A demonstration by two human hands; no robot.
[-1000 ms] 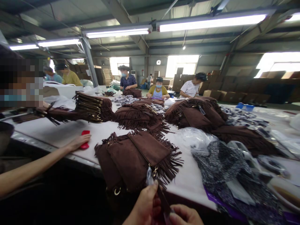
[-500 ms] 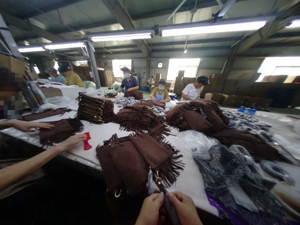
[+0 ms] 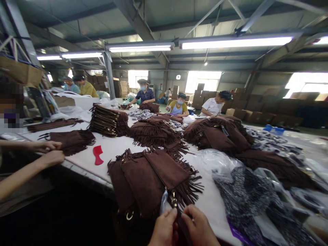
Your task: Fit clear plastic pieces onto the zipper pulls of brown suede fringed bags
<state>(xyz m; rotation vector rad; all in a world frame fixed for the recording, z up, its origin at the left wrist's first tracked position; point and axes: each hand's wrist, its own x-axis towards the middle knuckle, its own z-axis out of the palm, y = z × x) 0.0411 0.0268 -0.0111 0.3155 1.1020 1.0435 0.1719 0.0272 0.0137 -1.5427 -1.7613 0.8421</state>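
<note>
Both my hands are at the bottom of the head view, in front of brown fringed pouches (image 3: 143,177) that overlap on the table. My left hand (image 3: 165,225) pinches a dark brown strap (image 3: 183,228) just below its gold clasp (image 3: 174,198). Close beside it, my right hand (image 3: 197,223) has its thumb and fingers closed on the same strap. The clasp hangs by the zipped edge of the top pouch (image 3: 167,167). A strip of clear plastic film (image 3: 164,201) lies just left of the clasp. My palms' undersides are hidden.
At left a co-worker's hands (image 3: 50,155) grip the edge of a fringed pouch (image 3: 74,140). A red card-like piece (image 3: 97,155) lies nearby. Pouch stacks (image 3: 105,119) stand behind. On the right are clear plastic (image 3: 217,160) and speckled dark fabric (image 3: 246,194). Several people work across the table (image 3: 94,177).
My right hand has shifted slightly along the strap, and my left stays pinched on it. The co-worker's near hand has let go of the red piece and moved left to the pouch edge.
</note>
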